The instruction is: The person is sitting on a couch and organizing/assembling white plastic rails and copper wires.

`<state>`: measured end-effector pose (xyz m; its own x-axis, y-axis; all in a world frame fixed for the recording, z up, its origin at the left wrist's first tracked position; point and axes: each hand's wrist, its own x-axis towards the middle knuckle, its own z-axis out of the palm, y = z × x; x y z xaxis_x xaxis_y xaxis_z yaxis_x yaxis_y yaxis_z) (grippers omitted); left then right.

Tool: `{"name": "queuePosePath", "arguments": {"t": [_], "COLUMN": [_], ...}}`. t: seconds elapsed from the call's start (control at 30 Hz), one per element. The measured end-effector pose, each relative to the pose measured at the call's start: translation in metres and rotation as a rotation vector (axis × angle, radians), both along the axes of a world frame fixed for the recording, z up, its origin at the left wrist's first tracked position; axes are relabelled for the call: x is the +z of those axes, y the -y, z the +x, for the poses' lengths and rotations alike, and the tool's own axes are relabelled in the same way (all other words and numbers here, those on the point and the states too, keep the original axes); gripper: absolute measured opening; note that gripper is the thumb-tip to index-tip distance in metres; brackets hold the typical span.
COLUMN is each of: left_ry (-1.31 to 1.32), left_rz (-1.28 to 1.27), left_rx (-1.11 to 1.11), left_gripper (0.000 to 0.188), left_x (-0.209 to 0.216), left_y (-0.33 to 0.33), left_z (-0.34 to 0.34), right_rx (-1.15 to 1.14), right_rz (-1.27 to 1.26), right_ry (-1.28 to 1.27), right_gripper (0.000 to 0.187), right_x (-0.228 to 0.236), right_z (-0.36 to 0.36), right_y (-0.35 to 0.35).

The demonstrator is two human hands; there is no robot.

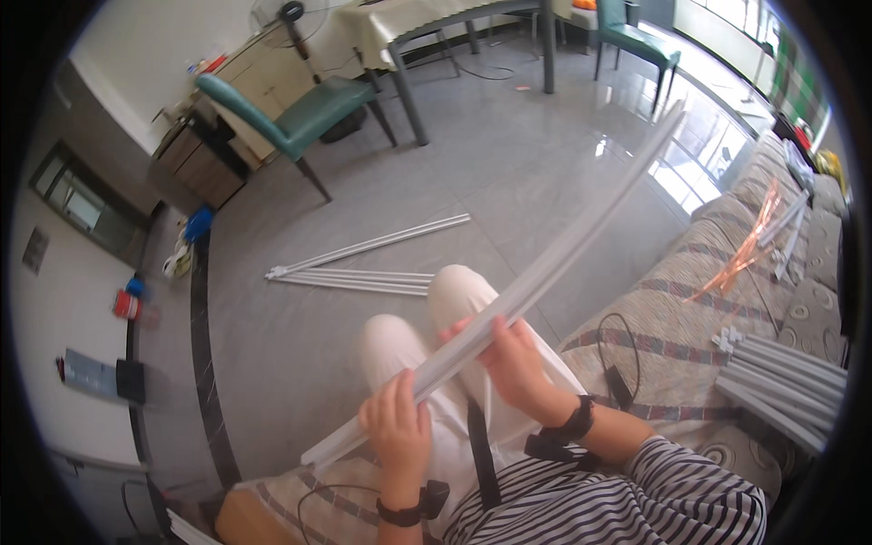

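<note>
Long white rail (565, 256) pinched by your left hand (400, 427) and right hand (516, 368), ends passing both, sofa (668, 289) rightward, floor (509, 177) ahead.

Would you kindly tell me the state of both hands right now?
Left hand: closed, holding the long white strip.
Right hand: closed, holding the same strip.

Two bare hands (397, 422), two black wrist straps (400, 516), two green padded chairs (331, 113), one cream-clothed table (386, 27), one black-hubbed fan (292, 11) and one held long white strip (563, 260) showed; other strips (788, 381) overlapped beyond counting.
</note>
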<state>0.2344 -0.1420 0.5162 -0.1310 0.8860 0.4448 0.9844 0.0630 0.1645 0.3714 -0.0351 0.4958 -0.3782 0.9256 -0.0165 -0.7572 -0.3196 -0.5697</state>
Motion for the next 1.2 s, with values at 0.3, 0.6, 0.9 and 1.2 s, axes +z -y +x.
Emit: {"name": "queuePosePath", "arguments": {"t": [0.3,0.6,0.9,1.2], "left_ry": [0.023,0.268,0.366,0.314], "left_rz": [0.034,-0.054,-0.061,0.050], "left_rx": [-0.033,-0.313,-0.339,-0.330], "left_gripper": [0.062,0.052,0.041,0.041], "left_x": [-0.012,-0.033,-0.036,-0.036], "left_y": [0.005,0.006,0.015,0.036], "left_z": [-0.020,-0.023,-0.018,-0.023], "right_rx": [-0.352,-0.284,-0.110,0.443], "right_rz": [0.475,0.886,0.745,0.954], "right_ry": [-0.036,0.089,0.727,1.339], "right_gripper": [0.031,0.027,0.027,0.022], "right_x": [0.074,0.161,0.111,0.022], "right_z": [0.075,0.165,0.144,0.041], "right_y": [-0.074,-0.126,-0.141,-0.074]}}
